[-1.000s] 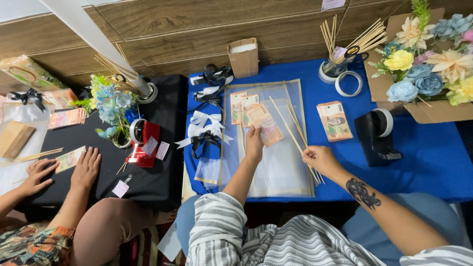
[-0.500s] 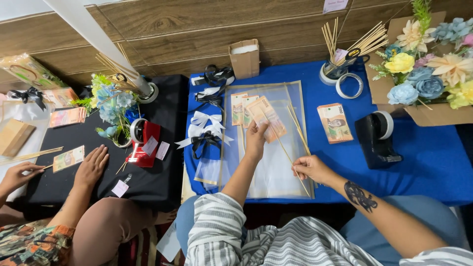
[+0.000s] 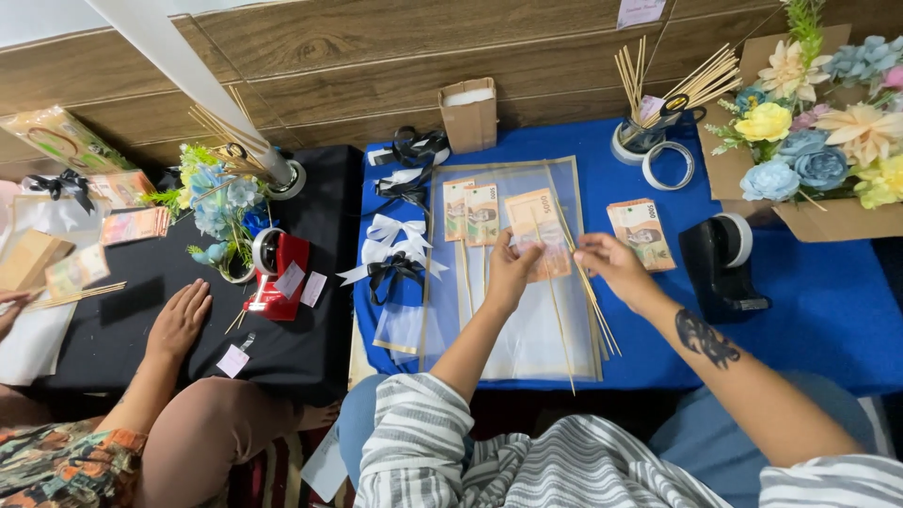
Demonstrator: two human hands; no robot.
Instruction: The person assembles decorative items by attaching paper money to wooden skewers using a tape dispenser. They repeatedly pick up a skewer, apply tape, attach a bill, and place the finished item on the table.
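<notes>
Banknote [image 3: 536, 230] pinched between left hand [image 3: 513, 273] and right hand [image 3: 611, 263].

black tape dispenser [image 3: 722, 263], paper flowers [image 3: 816, 141], ribbon bows [image 3: 395, 254], red dispenser [image 3: 277, 277].

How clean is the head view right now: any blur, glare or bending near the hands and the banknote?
Head view: light is even and soft, with no hard shadows; the left hand, right hand and the banknote between them look slightly soft; the clear plastic sheet shows only a faint sheen; the wide lens bows the wooden wall towards the edges.
</notes>
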